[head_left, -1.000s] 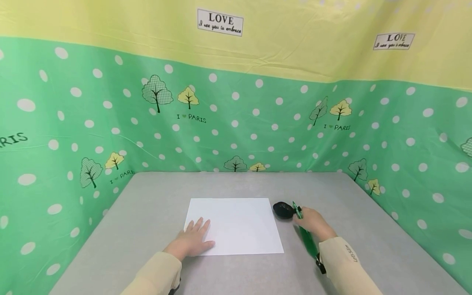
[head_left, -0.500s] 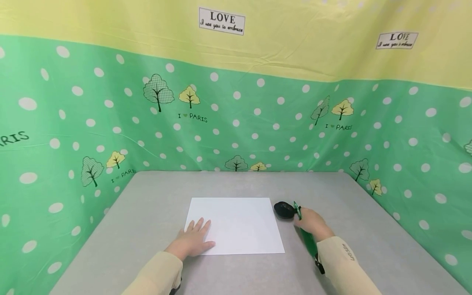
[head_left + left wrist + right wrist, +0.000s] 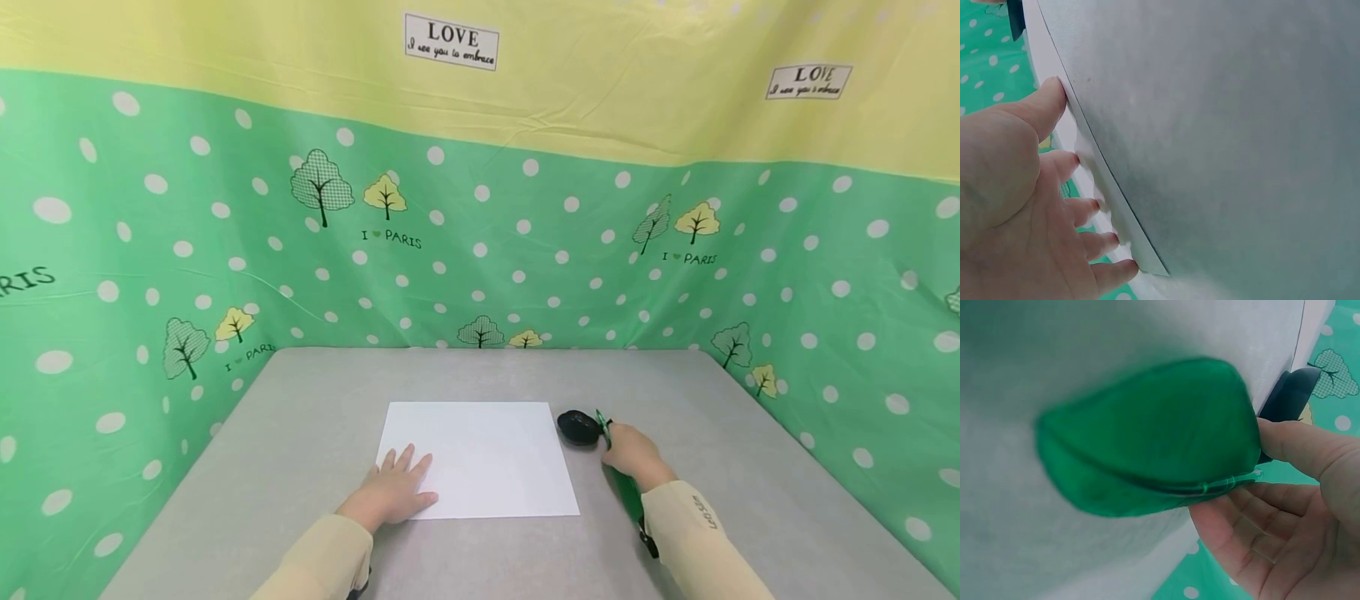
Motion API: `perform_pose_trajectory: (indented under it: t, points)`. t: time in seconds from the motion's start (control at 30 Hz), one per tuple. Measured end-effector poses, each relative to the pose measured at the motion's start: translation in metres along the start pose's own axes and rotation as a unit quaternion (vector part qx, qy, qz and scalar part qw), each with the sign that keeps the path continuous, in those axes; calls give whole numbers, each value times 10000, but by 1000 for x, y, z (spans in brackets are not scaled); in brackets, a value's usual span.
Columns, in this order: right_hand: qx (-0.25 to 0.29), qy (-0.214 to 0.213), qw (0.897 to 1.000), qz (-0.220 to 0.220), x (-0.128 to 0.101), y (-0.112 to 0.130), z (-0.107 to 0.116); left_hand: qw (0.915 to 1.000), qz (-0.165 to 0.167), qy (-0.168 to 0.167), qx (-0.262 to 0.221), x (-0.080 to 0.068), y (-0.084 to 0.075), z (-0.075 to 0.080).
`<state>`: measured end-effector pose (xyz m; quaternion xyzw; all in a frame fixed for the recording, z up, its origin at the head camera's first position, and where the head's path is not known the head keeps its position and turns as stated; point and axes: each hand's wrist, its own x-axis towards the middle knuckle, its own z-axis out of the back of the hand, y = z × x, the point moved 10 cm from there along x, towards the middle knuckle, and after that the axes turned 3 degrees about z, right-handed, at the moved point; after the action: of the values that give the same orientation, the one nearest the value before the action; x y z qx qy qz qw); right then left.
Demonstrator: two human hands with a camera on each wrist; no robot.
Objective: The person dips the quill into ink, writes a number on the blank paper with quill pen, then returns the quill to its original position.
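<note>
A white sheet of paper point(image 3: 487, 458) lies flat on the grey table. My left hand point(image 3: 392, 492) rests on its left near corner with fingers spread straight; the left wrist view shows fingertips point(image 3: 1127, 269) and thumb along the paper's edge point(image 3: 1110, 194). To the right of the sheet, my right hand point(image 3: 636, 454) holds a translucent green, leaf-shaped object point(image 3: 1154, 431) between thumb and fingers; its exact kind cannot be told. A glossy black rounded object point(image 3: 578, 427) lies just left of that hand, near the paper's far right corner. Whether it joins the green object is unclear.
The grey table point(image 3: 480, 558) meets a green and yellow patterned cloth point(image 3: 480, 250) at the back and both sides. A dark piece point(image 3: 1291, 394) shows beyond the right thumb in the right wrist view.
My right hand has shifted very slightly beside the black object. The left hand and the paper look much the same; the head view has tilted a little.
</note>
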<state>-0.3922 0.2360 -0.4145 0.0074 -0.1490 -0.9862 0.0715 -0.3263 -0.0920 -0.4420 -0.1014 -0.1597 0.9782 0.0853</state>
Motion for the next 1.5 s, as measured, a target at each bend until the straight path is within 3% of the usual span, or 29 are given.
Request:
perform_pose_trajectory:
  t: [0.9, 1.23, 1.5]
  points:
    - [735, -96, 9972, 43, -4, -16, 7, 10000, 11, -22, 4, -2, -2, 3]
    - [1494, -72, 9888, -6, -4, -15, 8, 10000, 38, 12, -41, 0, -1, 1]
    - [1746, -35, 9846, -113, -1, -18, 7, 10000, -2, -10, -34, 2, -1, 0]
